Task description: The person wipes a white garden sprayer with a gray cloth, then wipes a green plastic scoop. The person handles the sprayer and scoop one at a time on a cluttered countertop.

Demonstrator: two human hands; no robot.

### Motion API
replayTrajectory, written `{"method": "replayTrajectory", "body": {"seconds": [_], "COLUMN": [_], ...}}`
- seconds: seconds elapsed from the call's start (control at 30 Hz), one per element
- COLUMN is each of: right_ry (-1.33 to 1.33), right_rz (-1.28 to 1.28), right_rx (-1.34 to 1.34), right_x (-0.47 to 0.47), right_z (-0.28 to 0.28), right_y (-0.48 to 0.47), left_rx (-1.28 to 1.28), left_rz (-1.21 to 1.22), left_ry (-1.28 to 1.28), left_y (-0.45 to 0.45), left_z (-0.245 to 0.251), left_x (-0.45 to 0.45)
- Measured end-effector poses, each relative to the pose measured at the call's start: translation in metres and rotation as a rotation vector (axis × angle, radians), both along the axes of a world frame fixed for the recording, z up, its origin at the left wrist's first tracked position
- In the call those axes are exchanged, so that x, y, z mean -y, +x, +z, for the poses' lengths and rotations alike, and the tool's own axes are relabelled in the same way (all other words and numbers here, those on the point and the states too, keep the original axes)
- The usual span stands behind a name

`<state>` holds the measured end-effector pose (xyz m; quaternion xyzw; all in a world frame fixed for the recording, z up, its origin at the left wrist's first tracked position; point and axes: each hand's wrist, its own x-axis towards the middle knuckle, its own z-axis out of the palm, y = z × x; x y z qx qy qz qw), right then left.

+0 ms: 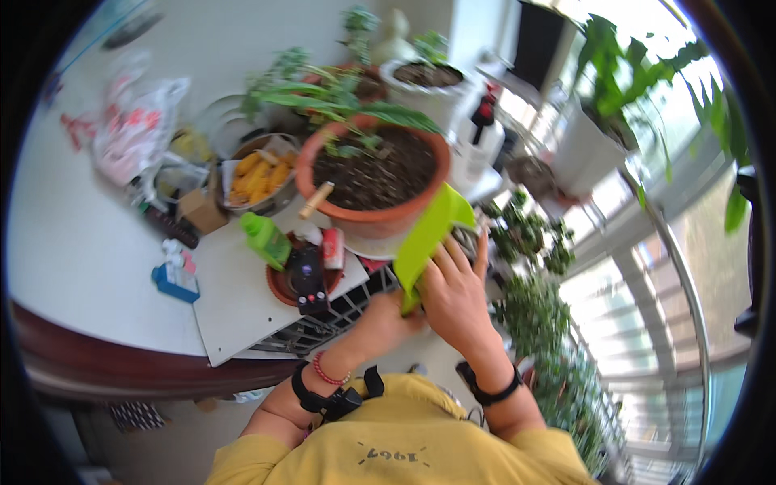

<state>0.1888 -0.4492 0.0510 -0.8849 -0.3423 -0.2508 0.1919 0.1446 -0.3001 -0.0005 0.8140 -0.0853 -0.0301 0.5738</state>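
A curved lime-green piece (pixel 426 239), probably plastic, stands tilted at the right of a terracotta-coloured pot (pixel 444 159). My left hand (pixel 388 321), blurred, closes around its narrow lower end. My right hand (pixel 454 291) holds it from the right side, fingers spread along it; a greyish thing (pixel 465 241) shows past the fingertips, too unclear to name. Dark soil (pixel 382 176) and a long-leaved green plant (pixel 357 109) are in the pot. A short wooden handle (pixel 316 200) juts over the pot's near left rim; its other end cannot be made out.
A phone (pixel 307 279) and a green bottle (pixel 265 240) rest on a small red-brown dish (pixel 279 290) near the white board's edge (pixel 242 339). Left are corn cobs (pixel 260 176) in a bowl and a plastic bag (pixel 130 127). Potted plants (pixel 533 303) line the window side.
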Motion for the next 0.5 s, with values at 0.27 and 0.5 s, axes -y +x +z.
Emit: {"method": "replayTrajectory", "body": {"seconds": [0.27, 0.5], "right_ry": [0.192, 0.339], "right_rz": [0.258, 0.316], "right_rx": [-0.430, -1.113], "right_x": [0.010, 0.011], "right_z": [-0.025, -0.006], "right_y": [-0.002, 0.016], "left_rx": [0.069, 0.237], "left_rz": [0.049, 0.009], "left_ry": [0.188, -0.104], "left_y": [0.007, 0.018], "left_z": [-0.021, -0.038], "left_x": [-0.009, -0.035]}}
